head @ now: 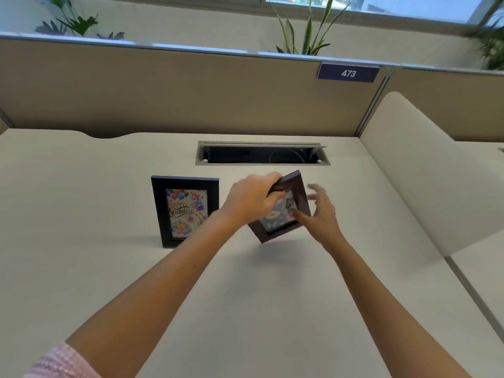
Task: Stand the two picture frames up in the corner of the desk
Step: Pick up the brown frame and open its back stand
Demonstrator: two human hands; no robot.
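Observation:
A black picture frame with a "Happy Birthday" card stands upright on the beige desk, left of centre. To its right a dark brown frame with a floral picture is tilted and held above the desk, its shadow below it. My left hand grips its top left edge. My right hand is at its right side, thumb on the front near the lower right; the fingers are spread and blurred behind the frame.
An open cable tray slot lies in the desk behind the frames. A tan partition with a "473" label closes the back. A cream side divider borders the right, forming the far right corner.

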